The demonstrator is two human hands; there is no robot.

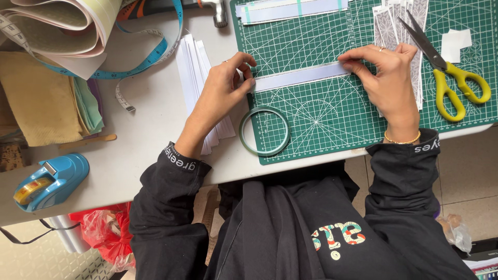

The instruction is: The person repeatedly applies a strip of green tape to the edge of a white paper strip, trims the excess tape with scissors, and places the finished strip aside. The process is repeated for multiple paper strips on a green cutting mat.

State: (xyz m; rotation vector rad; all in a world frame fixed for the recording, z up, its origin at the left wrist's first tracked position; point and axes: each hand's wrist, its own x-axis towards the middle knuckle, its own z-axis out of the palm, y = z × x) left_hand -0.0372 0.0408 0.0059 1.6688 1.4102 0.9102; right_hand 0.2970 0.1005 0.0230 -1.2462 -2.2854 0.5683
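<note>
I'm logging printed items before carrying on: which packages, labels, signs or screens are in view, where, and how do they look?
Tape dispenser: table's near left edge, rounded, blue with a yellow roll.
Measuring tape: far left of the table, blue band curled in a loop.
Cutting mat: under both hands, green with a white printed grid.
No screens or signs.

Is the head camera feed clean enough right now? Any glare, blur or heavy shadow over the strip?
Head view: even, soft light, no glare on the green mat; paper strip sharp; left hand and right hand sharp, casting only faint shadows; edges look slightly wide-angle.
</note>
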